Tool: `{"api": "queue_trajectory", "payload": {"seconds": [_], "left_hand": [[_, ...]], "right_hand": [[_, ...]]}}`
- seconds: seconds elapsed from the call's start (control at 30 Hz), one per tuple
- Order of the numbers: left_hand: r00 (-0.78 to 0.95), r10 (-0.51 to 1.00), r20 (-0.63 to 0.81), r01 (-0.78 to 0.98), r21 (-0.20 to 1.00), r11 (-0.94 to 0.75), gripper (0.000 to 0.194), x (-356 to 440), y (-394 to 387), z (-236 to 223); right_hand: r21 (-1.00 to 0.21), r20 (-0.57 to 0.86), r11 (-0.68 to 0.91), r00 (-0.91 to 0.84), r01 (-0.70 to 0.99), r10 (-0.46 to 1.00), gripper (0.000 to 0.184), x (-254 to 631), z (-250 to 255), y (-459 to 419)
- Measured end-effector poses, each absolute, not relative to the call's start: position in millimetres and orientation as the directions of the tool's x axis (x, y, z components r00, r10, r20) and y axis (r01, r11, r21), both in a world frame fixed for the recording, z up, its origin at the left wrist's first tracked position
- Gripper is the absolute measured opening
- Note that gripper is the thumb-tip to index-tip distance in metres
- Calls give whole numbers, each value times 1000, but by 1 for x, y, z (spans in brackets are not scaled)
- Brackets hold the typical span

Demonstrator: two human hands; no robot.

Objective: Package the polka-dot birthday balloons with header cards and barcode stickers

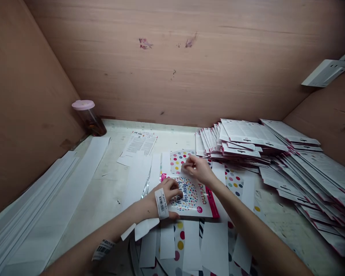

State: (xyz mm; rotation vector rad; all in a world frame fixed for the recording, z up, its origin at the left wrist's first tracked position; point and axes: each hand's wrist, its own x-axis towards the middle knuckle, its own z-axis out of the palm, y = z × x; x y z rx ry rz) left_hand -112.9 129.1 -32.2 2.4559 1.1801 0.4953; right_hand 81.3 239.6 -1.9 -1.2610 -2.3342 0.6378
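Note:
A printed card with coloured dots and a pink edge (pixel 199 199) lies on the table in front of me. My left hand (pixel 169 193) rests on its left part with the fingers curled down onto it; a barcode sticker is stuck at the wrist. My right hand (pixel 197 168) is just beyond the card's far edge, fingers pinched on something small and white that I cannot make out. A dotted foil piece (pixel 178 159) lies flat under and beyond the card.
A fanned stack of white printed cards (pixel 247 140) fills the back right and runs down the right side (pixel 319 180). White paper strips (pixel 34 214) lie along the left. A jar with a pink lid (pixel 87 115) stands in the back left corner. Wooden walls enclose the table.

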Motion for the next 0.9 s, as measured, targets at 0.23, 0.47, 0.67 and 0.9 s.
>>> {"api": "queue_trajectory", "payload": {"seconds": [0.23, 0.47, 0.67, 0.9], "left_hand": [[547, 818, 180, 672, 489, -557, 88, -111, 126, -37], [639, 763, 99, 683, 384, -622, 81, -113, 133, -48], [653, 751, 94, 693, 327, -643, 83, -114, 133, -50], [638, 760, 125, 665, 410, -625, 84, -115, 133, -53]], "right_hand": [[-627, 235, 533, -514, 568, 825, 21, 100, -35, 147], [-579, 265, 698, -711, 422, 651, 14, 139, -26, 96], [-428, 253, 839, -848, 335, 467, 20, 160, -27, 52], [-314, 327, 897, -852, 311, 409, 35, 161, -32, 47]]}}
